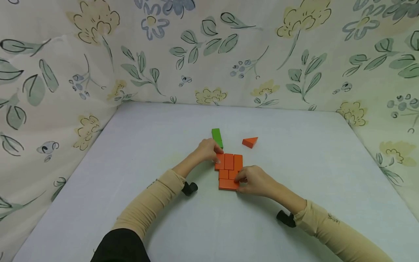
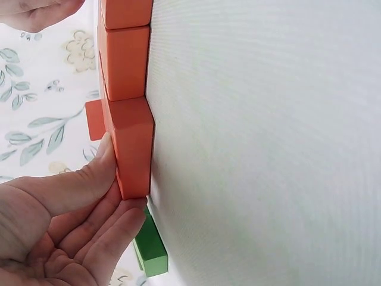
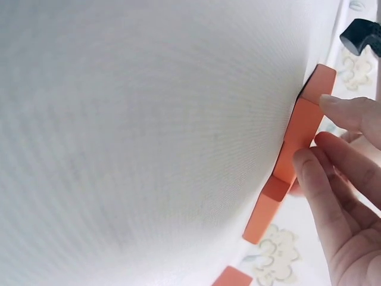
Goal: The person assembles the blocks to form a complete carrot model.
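Note:
Several orange blocks (image 1: 231, 164) lie flat against one another on the white table, forming a stepped patch. My left hand (image 1: 206, 149) pinches the far-left orange block (image 2: 136, 149), thumb on its upper face and fingertips at its far end. On the opposite side, my right hand (image 1: 256, 181) rests at the patch's near-right corner. The right wrist view shows its thumb and fingertips (image 3: 305, 162) touching the side of the orange blocks, spread along it. Just beyond my left hand lies a green block (image 1: 216, 137), its near end close to the patch.
An orange triangular block (image 1: 250, 142) lies apart, beyond the patch and to the right. The white table (image 1: 314, 153) extends to both sides. Flowered cloth (image 1: 209, 54) hangs behind and at the sides. Dark cameras (image 1: 190, 189) stick out from both wrists.

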The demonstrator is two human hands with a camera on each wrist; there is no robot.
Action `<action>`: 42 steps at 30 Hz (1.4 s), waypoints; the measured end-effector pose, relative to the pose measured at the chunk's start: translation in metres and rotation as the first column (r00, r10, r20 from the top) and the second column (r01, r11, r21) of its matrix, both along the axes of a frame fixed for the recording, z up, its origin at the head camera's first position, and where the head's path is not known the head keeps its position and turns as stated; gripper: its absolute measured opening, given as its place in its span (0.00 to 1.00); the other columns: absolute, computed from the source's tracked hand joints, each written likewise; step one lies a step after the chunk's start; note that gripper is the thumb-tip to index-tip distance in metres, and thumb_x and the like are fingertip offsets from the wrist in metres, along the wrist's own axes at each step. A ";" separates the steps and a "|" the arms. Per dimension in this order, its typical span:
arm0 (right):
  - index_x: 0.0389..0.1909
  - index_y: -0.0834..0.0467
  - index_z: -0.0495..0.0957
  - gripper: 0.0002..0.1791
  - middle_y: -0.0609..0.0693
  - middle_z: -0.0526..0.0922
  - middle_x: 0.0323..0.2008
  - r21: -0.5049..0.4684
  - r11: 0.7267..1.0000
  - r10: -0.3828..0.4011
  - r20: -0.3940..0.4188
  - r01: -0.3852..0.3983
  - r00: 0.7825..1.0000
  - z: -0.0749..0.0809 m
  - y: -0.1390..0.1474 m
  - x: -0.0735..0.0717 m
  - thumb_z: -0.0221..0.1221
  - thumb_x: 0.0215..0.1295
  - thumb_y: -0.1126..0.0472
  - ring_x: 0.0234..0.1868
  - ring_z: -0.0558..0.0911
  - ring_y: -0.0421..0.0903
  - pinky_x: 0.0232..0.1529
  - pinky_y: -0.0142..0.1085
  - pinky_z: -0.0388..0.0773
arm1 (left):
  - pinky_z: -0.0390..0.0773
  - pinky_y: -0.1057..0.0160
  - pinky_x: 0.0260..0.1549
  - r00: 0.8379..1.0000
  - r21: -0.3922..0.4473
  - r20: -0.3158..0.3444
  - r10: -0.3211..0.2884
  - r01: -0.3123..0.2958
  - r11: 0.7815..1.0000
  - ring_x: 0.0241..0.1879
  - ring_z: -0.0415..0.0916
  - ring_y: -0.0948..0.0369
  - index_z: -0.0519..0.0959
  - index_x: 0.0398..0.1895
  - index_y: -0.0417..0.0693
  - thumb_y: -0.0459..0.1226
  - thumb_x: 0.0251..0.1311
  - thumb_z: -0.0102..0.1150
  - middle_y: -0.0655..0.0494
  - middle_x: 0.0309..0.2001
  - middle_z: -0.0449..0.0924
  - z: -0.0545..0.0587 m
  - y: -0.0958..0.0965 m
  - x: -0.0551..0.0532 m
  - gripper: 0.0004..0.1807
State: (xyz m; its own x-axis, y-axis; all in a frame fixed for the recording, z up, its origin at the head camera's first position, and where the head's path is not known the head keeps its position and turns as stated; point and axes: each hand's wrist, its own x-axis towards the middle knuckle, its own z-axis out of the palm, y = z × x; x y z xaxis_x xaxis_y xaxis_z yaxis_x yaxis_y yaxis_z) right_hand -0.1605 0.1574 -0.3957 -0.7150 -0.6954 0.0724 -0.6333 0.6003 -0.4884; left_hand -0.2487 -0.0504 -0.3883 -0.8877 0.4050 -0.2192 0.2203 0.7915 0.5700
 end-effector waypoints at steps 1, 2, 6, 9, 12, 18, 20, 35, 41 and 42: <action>0.32 0.61 0.86 0.08 0.47 0.84 0.31 0.001 1.000 0.001 -0.002 -0.001 1.000 0.000 0.000 0.000 0.71 0.49 0.68 0.30 0.80 0.40 0.32 0.29 0.77 | 0.75 0.59 0.50 1.000 0.002 0.001 0.001 -0.001 1.000 0.51 0.77 0.54 0.85 0.49 0.43 0.33 0.48 0.75 0.50 0.48 0.84 0.000 0.000 0.000 0.21; 0.32 0.61 0.86 0.08 0.47 0.84 0.31 0.003 1.000 0.002 -0.005 -0.002 1.000 -0.001 0.000 -0.001 0.71 0.49 0.68 0.30 0.80 0.40 0.32 0.29 0.77 | 0.75 0.59 0.50 1.000 0.005 0.004 0.004 -0.004 1.000 0.51 0.77 0.54 0.85 0.49 0.43 0.32 0.48 0.75 0.50 0.48 0.84 0.000 0.000 0.000 0.21; 0.33 0.61 0.87 0.08 0.46 0.84 0.31 0.011 1.000 0.002 -0.010 -0.001 1.000 -0.001 -0.001 -0.001 0.71 0.49 0.68 0.30 0.79 0.40 0.32 0.29 0.77 | 0.76 0.60 0.49 1.000 0.016 0.007 0.008 -0.008 1.000 0.51 0.77 0.54 0.85 0.49 0.43 0.32 0.48 0.75 0.50 0.47 0.84 -0.001 0.000 0.000 0.21; 0.33 0.61 0.87 0.08 0.46 0.84 0.31 -0.001 1.000 0.009 0.018 -0.009 1.000 0.001 0.000 -0.002 0.71 0.50 0.67 0.30 0.79 0.40 0.32 0.29 0.77 | 0.76 0.60 0.49 1.000 0.016 0.006 0.011 -0.011 1.000 0.51 0.77 0.54 0.85 0.49 0.43 0.32 0.48 0.75 0.50 0.47 0.84 -0.002 0.000 -0.001 0.21; 0.35 0.62 0.86 0.09 0.48 0.85 0.32 -0.044 0.999 -0.002 0.050 0.004 0.999 0.009 0.005 -0.009 0.71 0.51 0.67 0.32 0.81 0.43 0.35 0.32 0.79 | 0.76 0.60 0.49 1.000 0.019 0.009 0.011 -0.011 1.000 0.51 0.77 0.54 0.85 0.49 0.43 0.32 0.48 0.75 0.50 0.47 0.85 -0.003 0.000 -0.001 0.21; 0.41 0.68 0.84 0.11 0.61 0.85 0.40 -0.110 0.971 -0.216 -0.007 0.214 0.976 0.025 0.028 -0.045 0.67 0.57 0.71 0.42 0.83 0.57 0.42 0.45 0.82 | 0.77 0.60 0.48 1.000 0.043 0.000 -0.003 0.003 0.999 0.50 0.77 0.53 0.85 0.49 0.41 0.31 0.48 0.74 0.49 0.47 0.84 -0.002 0.000 0.000 0.21; 0.46 0.70 0.82 0.13 0.64 0.83 0.45 -0.111 0.948 -0.301 -0.017 0.297 0.954 0.025 0.036 -0.059 0.64 0.59 0.72 0.46 0.82 0.61 0.45 0.49 0.80 | 0.77 0.61 0.47 1.000 0.054 -0.002 -0.006 0.006 0.999 0.49 0.77 0.54 0.84 0.49 0.41 0.31 0.48 0.74 0.49 0.46 0.84 -0.003 -0.002 0.000 0.21; 0.54 0.73 0.76 0.20 0.69 0.77 0.54 0.013 0.936 -0.351 -0.018 0.352 0.936 -0.003 0.057 -0.112 0.54 0.60 0.80 0.57 0.74 0.65 0.56 0.56 0.72 | 0.76 0.61 0.49 1.000 0.105 -0.009 -0.018 0.019 0.994 0.48 0.78 0.55 0.83 0.51 0.39 0.33 0.49 0.74 0.49 0.47 0.84 -0.009 -0.010 0.002 0.23; 0.49 0.74 0.78 0.16 0.69 0.80 0.48 -0.022 0.938 -0.346 -0.042 0.345 0.937 -0.007 0.056 -0.112 0.56 0.59 0.80 0.50 0.79 0.64 0.52 0.53 0.75 | 0.77 0.62 0.47 0.999 0.144 0.006 -0.035 0.034 0.989 0.47 0.79 0.56 0.82 0.52 0.38 0.34 0.50 0.74 0.49 0.47 0.84 -0.010 -0.015 0.003 0.23; 0.47 0.74 0.79 0.15 0.69 0.81 0.47 -0.032 0.937 -0.348 -0.053 0.347 0.936 -0.007 0.057 -0.112 0.57 0.59 0.80 0.49 0.80 0.63 0.52 0.53 0.75 | 0.77 0.62 0.47 0.999 0.154 0.010 -0.037 0.035 0.987 0.47 0.79 0.56 0.82 0.52 0.37 0.35 0.51 0.74 0.48 0.47 0.84 -0.010 -0.017 0.003 0.23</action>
State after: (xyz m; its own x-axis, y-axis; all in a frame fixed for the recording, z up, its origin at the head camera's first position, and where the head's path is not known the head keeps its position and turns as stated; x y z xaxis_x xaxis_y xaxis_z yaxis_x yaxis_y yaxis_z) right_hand -0.2722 0.2140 -0.4027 -0.9059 -0.4023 0.1321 -0.4143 0.7773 -0.4735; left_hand -0.2456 -0.0669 -0.3983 -0.8694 0.4664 -0.1631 0.2391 0.6861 0.6871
